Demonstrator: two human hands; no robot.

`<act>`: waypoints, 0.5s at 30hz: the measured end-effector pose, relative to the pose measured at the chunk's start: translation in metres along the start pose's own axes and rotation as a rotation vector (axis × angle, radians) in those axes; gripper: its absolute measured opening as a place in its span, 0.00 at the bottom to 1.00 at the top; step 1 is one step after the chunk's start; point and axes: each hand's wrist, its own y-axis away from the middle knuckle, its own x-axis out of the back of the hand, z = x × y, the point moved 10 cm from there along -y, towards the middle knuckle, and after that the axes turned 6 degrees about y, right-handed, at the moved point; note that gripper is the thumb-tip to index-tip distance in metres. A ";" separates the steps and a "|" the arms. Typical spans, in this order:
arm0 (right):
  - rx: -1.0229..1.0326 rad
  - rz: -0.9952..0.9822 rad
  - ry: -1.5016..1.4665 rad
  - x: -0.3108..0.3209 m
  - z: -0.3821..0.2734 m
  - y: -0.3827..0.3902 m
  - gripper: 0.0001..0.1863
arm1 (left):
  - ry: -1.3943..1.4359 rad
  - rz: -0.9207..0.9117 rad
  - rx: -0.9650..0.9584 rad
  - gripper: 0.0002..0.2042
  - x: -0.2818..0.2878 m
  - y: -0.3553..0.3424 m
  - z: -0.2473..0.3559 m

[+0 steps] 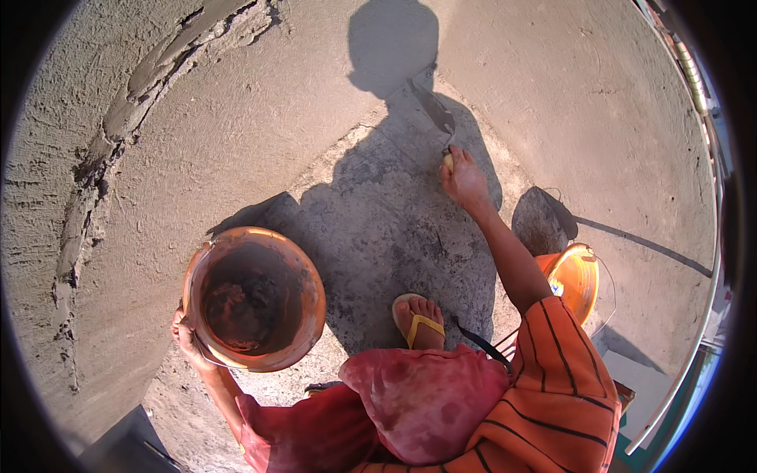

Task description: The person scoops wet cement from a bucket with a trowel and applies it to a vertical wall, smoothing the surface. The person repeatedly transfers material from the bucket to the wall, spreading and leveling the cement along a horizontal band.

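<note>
My right hand (467,181) is closed round the pale handle of a trowel (434,109), held out ahead of me. Its narrow blade points away toward the corner where two rendered walls meet the floor; whether it touches a surface I cannot tell. On the left, my left hand (189,337) grips the side of an orange bucket (309,303), fingers at its rim and wire handle. Dark grey mortar residue coats the inside of the bucket, with reddish patches at the bottom. The bucket is tipped so its mouth faces up toward me.
A second orange bucket (585,285) with a wire handle stands right of my arm. The left wall (197,150) bears a ragged ridge of mortar (118,118); the right wall (599,126) looks smoother. My sandalled foot (422,319) rests on the rough concrete floor (386,236).
</note>
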 end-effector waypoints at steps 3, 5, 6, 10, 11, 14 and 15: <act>-0.146 0.057 0.353 0.013 0.073 -0.073 0.14 | 0.033 0.213 0.034 0.05 0.002 0.010 0.002; -0.095 -0.027 0.414 -0.028 0.095 -0.097 0.13 | 0.048 0.121 0.061 0.04 0.023 0.007 -0.003; -0.045 -0.012 0.410 -0.047 0.081 -0.091 0.12 | 0.039 0.124 0.043 0.04 0.037 0.007 -0.005; 0.105 -0.114 0.368 -0.086 -0.001 -0.024 0.13 | 0.251 -0.076 0.062 0.04 0.006 0.007 -0.006; 0.088 -0.249 0.311 -0.078 -0.017 -0.003 0.16 | 0.237 -0.083 0.077 0.05 0.012 0.007 -0.009; 0.158 -0.310 0.198 -0.064 -0.030 0.056 0.18 | 0.208 -0.085 0.106 0.07 0.011 0.007 -0.010; 0.133 -0.299 0.183 -0.042 -0.022 0.068 0.18 | 0.199 -0.084 0.117 0.07 0.010 0.002 -0.017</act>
